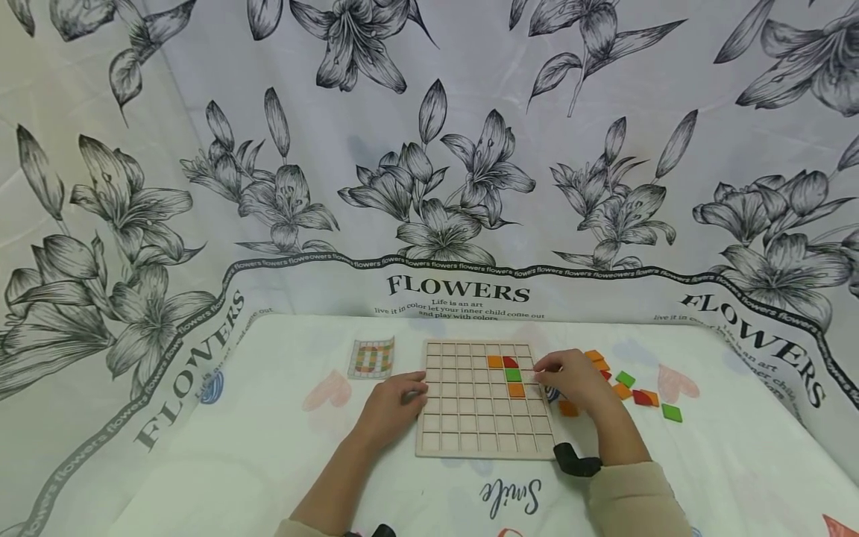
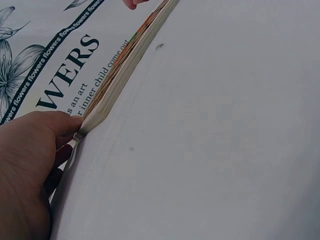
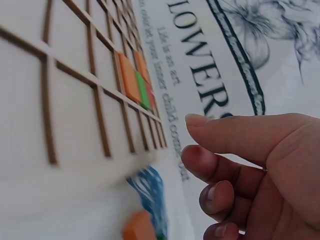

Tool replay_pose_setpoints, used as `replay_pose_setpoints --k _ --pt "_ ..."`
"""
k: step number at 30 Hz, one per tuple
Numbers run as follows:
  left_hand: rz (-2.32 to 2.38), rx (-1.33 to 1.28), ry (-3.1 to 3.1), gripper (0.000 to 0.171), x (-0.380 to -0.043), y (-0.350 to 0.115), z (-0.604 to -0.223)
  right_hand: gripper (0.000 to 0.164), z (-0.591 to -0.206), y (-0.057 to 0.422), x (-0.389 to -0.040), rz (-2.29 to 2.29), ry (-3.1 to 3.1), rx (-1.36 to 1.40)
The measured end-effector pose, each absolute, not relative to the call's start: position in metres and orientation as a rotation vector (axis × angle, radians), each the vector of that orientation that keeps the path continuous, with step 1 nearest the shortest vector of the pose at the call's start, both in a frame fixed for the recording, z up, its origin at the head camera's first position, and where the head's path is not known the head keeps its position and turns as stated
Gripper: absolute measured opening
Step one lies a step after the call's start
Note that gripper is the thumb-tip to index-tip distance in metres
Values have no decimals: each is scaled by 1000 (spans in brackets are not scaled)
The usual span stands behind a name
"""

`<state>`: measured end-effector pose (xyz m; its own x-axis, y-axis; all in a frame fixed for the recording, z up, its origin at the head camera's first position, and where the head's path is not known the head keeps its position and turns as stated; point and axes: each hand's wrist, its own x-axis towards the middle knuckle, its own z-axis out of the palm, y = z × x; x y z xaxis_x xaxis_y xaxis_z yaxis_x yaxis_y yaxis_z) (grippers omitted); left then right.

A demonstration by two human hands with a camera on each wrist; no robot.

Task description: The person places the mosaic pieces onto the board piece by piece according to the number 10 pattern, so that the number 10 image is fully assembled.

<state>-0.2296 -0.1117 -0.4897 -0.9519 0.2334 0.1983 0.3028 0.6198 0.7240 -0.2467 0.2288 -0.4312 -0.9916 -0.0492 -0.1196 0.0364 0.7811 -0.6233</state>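
A pale wooden grid board (image 1: pixel 463 418) lies flat on the cloth. Orange, red and green tiles (image 1: pixel 513 375) fill several cells toward its upper right. My left hand (image 1: pixel 389 406) rests at the board's left edge, its fingertips touching the rim, as the left wrist view also shows at the board's edge (image 2: pixel 111 95). By the right edge hovers my right hand (image 1: pixel 580 380). In the right wrist view this hand (image 3: pixel 250 165) has its fingers loosely bent and its thumb apart from them, with nothing seen between.
Loose orange, red and green tiles (image 1: pixel 622 378) lie scattered right of the board. A small pattern card (image 1: pixel 372 359) with a coloured grid is at the board's upper left. The patterned cloth (image 1: pixel 268 418) covers the table and rises behind it.
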Motion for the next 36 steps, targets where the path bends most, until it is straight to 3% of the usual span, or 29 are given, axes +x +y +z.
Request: replay_pose_setpoints --k 11,23,36 --pt "-1250 -464 -2755 17 -228 -113 -489 29 -425 277 -238 -936 2845 60" --pt "-1259 -472 -2752 18 -228 -112 -489 36 -435 287 -238 -836 2738 134" --pt "-1273 -458 -2760 18 -228 -112 -488 19 -428 280 -236 -927 2790 57"
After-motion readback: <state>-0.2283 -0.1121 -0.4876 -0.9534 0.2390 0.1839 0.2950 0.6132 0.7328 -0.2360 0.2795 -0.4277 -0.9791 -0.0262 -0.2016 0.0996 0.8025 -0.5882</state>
